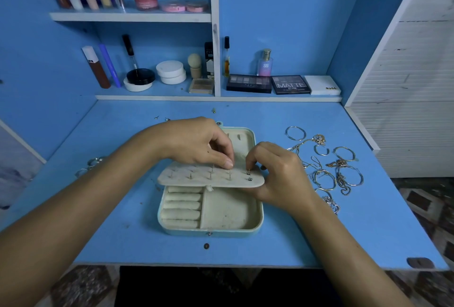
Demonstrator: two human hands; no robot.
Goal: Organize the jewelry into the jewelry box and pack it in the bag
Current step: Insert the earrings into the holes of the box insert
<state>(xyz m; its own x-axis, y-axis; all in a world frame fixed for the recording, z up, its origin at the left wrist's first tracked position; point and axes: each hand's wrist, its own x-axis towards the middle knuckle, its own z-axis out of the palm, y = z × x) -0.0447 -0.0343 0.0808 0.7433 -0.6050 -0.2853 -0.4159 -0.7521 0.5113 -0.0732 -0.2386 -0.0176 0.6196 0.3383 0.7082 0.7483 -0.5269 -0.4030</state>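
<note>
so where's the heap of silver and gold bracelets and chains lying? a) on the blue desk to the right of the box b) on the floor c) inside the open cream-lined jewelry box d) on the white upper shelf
a: the heap of silver and gold bracelets and chains lies on the blue desk, to the right of the open cream-lined jewelry box, not inside it.

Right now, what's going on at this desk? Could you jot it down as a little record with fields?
place: blue desk under shelves of cosmetics
jewelry box: open, ring rolls on its left, bare compartment on its right
earring panel: held level over the box, stud posts poking up
left hand: fingertips on the panel
right hand: pinching an earring at the panel's right end
pile of bangles and chains: loose on the desk, right of the box
bag: not in view
</note>
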